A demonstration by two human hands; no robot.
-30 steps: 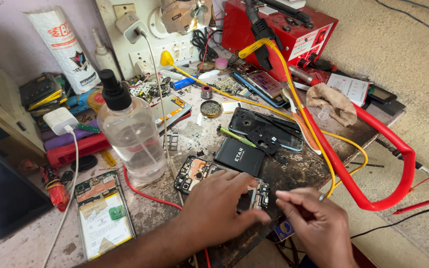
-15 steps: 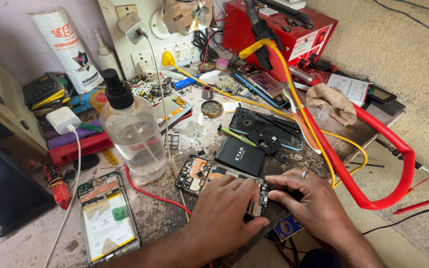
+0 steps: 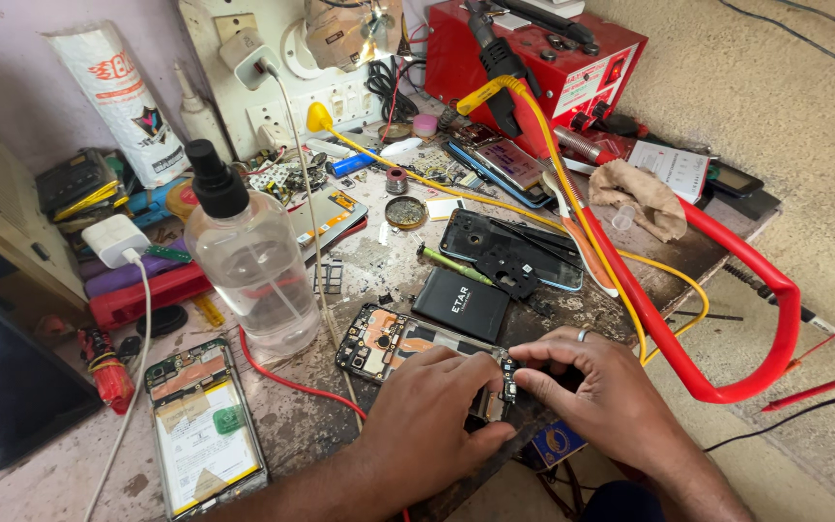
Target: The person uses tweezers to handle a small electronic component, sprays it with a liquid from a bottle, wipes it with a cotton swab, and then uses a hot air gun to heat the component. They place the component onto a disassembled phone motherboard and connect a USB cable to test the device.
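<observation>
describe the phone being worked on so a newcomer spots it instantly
Start at the clear spray bottle with the black nozzle. Just right of its base lies an opened phone, both hands on its right end. Unlike the other opened phone lying left, its circuit boards are bare.

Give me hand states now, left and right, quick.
Left hand: fingers curled, pressing on the opened phone.
Right hand: fingertips pinched at the phone's lower end; whether they grip a small part cannot be told.
</observation>
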